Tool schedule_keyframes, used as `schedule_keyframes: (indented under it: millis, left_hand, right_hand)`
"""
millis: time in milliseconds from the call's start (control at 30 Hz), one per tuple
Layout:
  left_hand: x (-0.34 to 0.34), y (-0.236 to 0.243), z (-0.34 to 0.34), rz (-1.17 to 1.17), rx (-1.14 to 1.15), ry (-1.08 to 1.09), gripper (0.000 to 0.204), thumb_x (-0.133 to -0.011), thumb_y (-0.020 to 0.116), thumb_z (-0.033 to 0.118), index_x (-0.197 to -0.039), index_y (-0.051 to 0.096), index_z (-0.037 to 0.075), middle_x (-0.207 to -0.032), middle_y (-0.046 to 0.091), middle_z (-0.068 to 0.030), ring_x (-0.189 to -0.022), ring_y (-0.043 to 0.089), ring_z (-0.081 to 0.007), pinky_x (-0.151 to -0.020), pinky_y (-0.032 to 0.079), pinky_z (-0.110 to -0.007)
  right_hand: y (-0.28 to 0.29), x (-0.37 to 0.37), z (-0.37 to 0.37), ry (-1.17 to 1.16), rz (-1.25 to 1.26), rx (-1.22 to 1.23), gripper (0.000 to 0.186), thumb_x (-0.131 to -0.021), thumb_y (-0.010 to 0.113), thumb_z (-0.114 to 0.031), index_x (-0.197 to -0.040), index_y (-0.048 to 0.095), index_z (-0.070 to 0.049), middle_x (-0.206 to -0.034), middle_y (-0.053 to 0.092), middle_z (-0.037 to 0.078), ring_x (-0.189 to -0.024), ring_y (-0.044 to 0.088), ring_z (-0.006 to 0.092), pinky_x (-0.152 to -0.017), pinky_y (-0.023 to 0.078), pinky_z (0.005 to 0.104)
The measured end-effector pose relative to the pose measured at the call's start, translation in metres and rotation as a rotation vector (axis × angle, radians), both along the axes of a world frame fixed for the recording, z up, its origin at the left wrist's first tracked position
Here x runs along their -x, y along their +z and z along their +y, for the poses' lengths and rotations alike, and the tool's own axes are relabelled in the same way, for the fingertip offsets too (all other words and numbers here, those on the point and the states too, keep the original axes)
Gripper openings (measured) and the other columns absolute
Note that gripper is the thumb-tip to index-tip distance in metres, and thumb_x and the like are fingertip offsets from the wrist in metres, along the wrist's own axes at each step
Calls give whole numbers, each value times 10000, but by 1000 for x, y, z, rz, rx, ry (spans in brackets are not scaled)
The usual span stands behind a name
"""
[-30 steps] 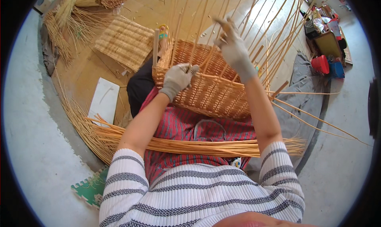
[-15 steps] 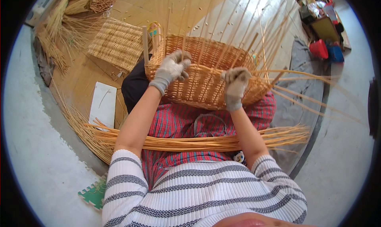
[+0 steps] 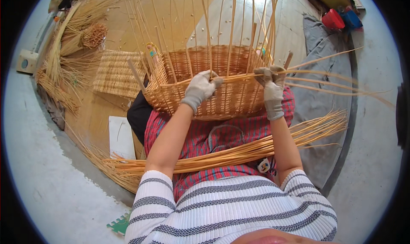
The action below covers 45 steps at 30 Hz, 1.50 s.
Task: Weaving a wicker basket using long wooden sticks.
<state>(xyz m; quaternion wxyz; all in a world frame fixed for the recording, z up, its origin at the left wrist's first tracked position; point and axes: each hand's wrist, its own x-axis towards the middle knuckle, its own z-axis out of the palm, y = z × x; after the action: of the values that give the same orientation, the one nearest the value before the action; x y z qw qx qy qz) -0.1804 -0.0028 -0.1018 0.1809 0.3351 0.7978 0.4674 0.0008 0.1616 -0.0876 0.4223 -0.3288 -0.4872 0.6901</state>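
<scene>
A half-woven wicker basket (image 3: pixel 230 99) rests across my lap, with tall upright stakes (image 3: pixel 231 35) standing out of its rim. My left hand (image 3: pixel 200 90), in a pale work glove, is closed on the near rim beside one stake. Further right, my gloved right hand (image 3: pixel 273 88) is closed around wicker strands (image 3: pixel 326 85) whose long ends trail past it to the right. The strands run along the rim between both hands. What lies inside my fingertips is partly hidden. A bundle of wicker rods (image 3: pixel 222 159) lies across my thighs under my forearms.
On the left lie a flat woven panel (image 3: pixel 117 75), bunches of pale wicker (image 3: pixel 74 43) and a white board (image 3: pixel 121 137). A grey cloth (image 3: pixel 318 116) covers the floor at right. Red (image 3: pixel 333 19) and blue (image 3: pixel 351 18) containers stand at the far right.
The basket has turned and tilted in my lap, with its stakes now more upright. My left hand has moved right along the rim, and my right hand has shifted right along the strands.
</scene>
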Motion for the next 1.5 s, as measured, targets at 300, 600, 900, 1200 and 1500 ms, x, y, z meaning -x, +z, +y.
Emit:
schedule_keyframes:
  millis: [300, 600, 900, 1200, 1500]
  left_hand:
    - [-9, -10, 20, -386, 324, 18, 417, -977, 588, 453, -962, 719, 57, -669, 631, -100, -631, 585, -213, -644, 474, -383]
    - [4, 11, 37, -550, 149, -115, 549, -915, 681, 467, -1320, 538, 126, -917, 687, -162, -621, 678, -206, -635, 581, -388]
    - [-22, 19, 56, -80, -428, 107, 511, -925, 711, 356, -1310, 514, 84, -963, 629, -68, -804, 602, -142, -672, 546, -315]
    - [-87, -29, 104, -102, 132, -84, 407, -1002, 577, 426, -984, 659, 28, -708, 620, -26, -489, 622, -135, -408, 488, -295]
    - [-80, 11, 117, -641, 187, -44, 355, -948, 686, 336, -744, 571, 68, -545, 545, -9, -389, 529, -132, -362, 413, -307]
  right_hand:
    - [59, 171, -9, 274, -152, -595, 831, -941, 542, 13, -1594, 141, -309, -1472, 484, 156, -1332, 506, 287, -1106, 428, 391]
    - [-31, -2, 10, -178, 208, -213, 233, -1081, 442, -250, -1278, 460, -127, -710, 518, 14, -635, 563, 146, -676, 588, 415]
    - [-8, -65, 54, -240, -63, -165, 156, -1044, 524, -147, -1169, 454, -85, -817, 677, 72, -683, 656, 152, -594, 538, 285]
    - [42, 14, 106, 222, -244, -788, 630, -920, 585, -4, -1484, 388, -204, -1416, 532, 131, -1141, 639, 252, -915, 548, 330]
    - [39, -58, 86, -5, -211, -498, 452, -939, 600, 1, -1386, 547, -38, -1126, 676, 63, -1003, 638, 120, -871, 526, 299]
